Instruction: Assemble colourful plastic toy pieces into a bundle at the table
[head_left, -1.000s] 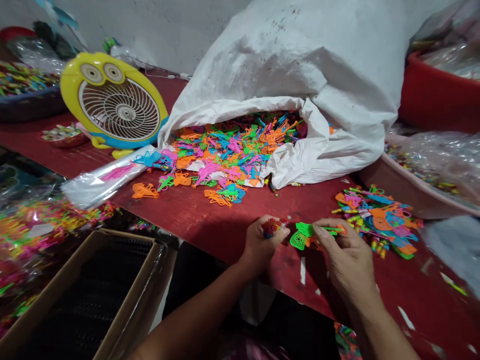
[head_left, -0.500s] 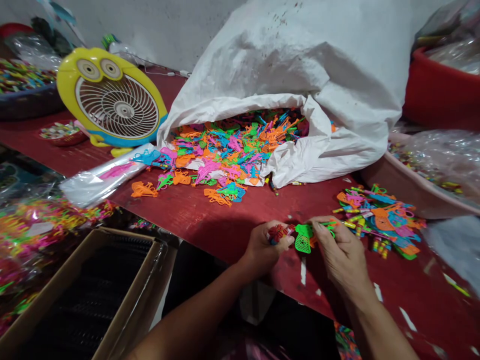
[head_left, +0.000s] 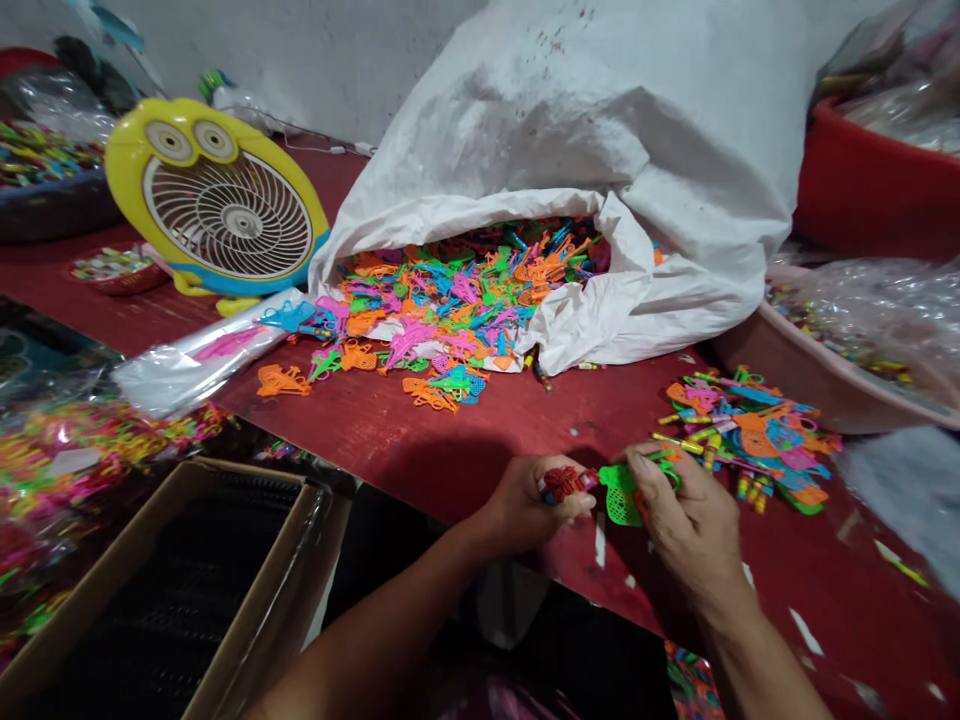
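My left hand (head_left: 517, 508) is closed around a small red figure-like toy (head_left: 564, 482), patterned with a bit of blue; its exact kind is unclear. Facing it, my right hand (head_left: 694, 515) pinches a flat green plastic piece (head_left: 622, 500) with a mesh paddle part, and more green loops and a little orange show among the fingers. The green piece's left end is close to the red toy's right end; I cannot tell whether they touch. Beyond my right hand lies a pile of coloured plastic pieces (head_left: 772, 430) with yellow-banded sticks.
A white sack (head_left: 600, 110) spills plastic pieces (head_left: 465, 290) onto the red table (head_left: 360, 430). Left are a yellow fan (head_left: 124, 190), a clear plastic bag (head_left: 165, 375) and a cardboard box (head_left: 262, 570) of black items. Right stand a pink basin (head_left: 787, 355) and a red tub (head_left: 862, 190).
The green piece has shifted slightly right and down, turning a little in my right hand. My left hand still grips the red toy. The whole view has moved slightly.
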